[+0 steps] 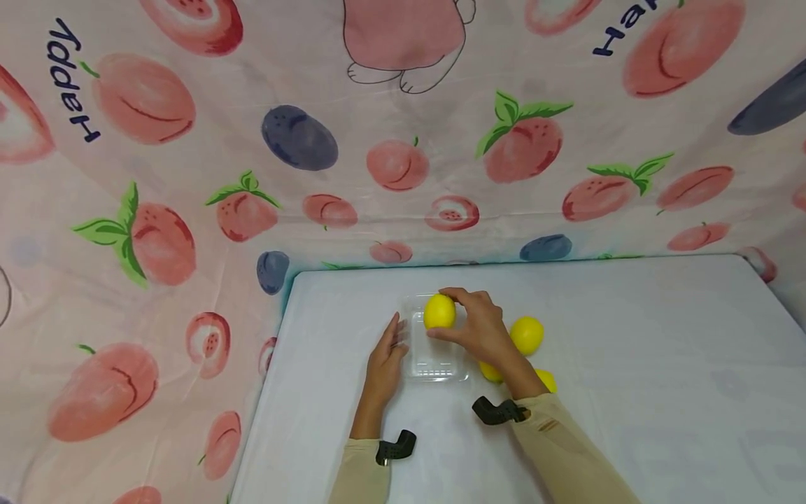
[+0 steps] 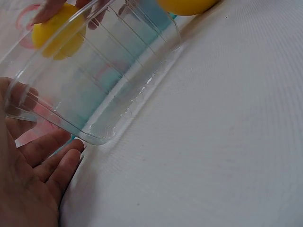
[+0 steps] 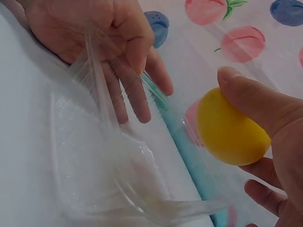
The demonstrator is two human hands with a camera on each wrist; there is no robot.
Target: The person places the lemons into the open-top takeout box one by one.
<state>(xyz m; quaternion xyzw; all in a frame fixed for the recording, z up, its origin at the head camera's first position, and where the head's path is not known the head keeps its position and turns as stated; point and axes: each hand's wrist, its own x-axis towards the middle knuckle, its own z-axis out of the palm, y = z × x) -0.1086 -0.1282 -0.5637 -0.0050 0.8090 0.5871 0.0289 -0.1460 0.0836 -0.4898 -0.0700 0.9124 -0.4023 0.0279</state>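
Observation:
A clear plastic container [image 1: 434, 364] stands on the white table with its open side up. My left hand [image 1: 384, 360] rests along its left wall, fingers extended; through the plastic in the right wrist view, the left fingers [image 3: 137, 97] appear loosely spread. Above the container's far half, my right hand [image 1: 481, 325] holds a smooth yellow lemon [image 1: 439, 311] between thumb and fingers. The right wrist view shows this lemon [image 3: 232, 127] from the side. More lemons lie right of the container: one [image 1: 526, 335] in plain sight, others [image 1: 546, 380] partly hidden by the right hand and wrist.
The white table [image 1: 661, 336] extends far to the right. Along its back edge and left side hangs a pink fruit-print cloth [image 1: 352, 126]. Each wrist carries a black camera mount, the left mount [image 1: 397, 446] being nearer the front.

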